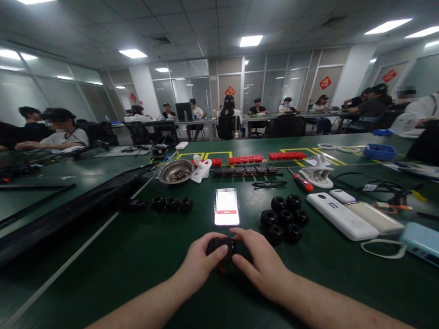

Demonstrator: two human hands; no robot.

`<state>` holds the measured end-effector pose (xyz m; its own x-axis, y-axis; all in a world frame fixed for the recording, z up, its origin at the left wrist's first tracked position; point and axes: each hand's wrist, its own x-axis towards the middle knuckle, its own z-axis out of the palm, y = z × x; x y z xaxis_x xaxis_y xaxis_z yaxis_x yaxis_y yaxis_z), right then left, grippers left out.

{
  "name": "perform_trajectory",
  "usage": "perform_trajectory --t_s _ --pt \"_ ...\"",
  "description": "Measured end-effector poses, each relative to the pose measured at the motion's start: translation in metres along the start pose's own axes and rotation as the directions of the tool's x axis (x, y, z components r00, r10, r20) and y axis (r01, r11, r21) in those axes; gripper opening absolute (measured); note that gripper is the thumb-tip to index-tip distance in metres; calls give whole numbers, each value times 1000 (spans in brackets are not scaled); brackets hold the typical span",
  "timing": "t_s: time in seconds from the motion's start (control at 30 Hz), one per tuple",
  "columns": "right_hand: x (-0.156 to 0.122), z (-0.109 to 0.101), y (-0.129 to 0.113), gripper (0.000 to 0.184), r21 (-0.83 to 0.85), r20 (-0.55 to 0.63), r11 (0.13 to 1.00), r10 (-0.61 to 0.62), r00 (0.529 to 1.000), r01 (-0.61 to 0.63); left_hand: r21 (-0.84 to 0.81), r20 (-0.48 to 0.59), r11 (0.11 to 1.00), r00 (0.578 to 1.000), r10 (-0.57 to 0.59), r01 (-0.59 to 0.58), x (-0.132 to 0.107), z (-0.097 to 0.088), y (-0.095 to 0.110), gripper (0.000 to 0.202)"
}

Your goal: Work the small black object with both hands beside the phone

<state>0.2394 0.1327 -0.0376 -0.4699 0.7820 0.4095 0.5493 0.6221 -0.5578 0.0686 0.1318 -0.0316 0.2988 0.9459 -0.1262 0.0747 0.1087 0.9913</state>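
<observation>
Both hands meet low in the middle of the head view, just nearer than a lit phone (227, 218). Between them is a black wheel (229, 243), partly hidden by the fingers; it resembles the loose wheels on the table. My left hand (199, 259) is closed around its left side, thumb on top. My right hand (263, 263) grips the right side between thumb and fingers. To the right lies a cluster of several black wheels (284, 216). Three more black wheels (172, 203) sit in a row on the left.
Beyond the phone are a steel bowl (164, 174) with small metal parts, a dark strip of parts (245, 172), red trays (246, 159) and a screwdriver (303, 182). At right are a white power bank (341, 216) and a blue box (434, 245). A long black case (70, 213) lies left.
</observation>
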Motion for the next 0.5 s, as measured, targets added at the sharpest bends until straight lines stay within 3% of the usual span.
perform_trajectory --t_s 0.13,0.3,0.5 --pt "3 0 -1 25 -9 17 1000 -18 1000 18 -6 19 1000 1000 -16 16 2 -1 -3 33" --pt "3 -1 -4 33 0 -29 987 -159 987 159 -28 -2 1000 1000 -2 2 4 -3 -4 35" --pt "1 -2 -1 38 -30 -55 998 -64 996 62 -14 -36 1000 999 9 -9 2 0 -2 33"
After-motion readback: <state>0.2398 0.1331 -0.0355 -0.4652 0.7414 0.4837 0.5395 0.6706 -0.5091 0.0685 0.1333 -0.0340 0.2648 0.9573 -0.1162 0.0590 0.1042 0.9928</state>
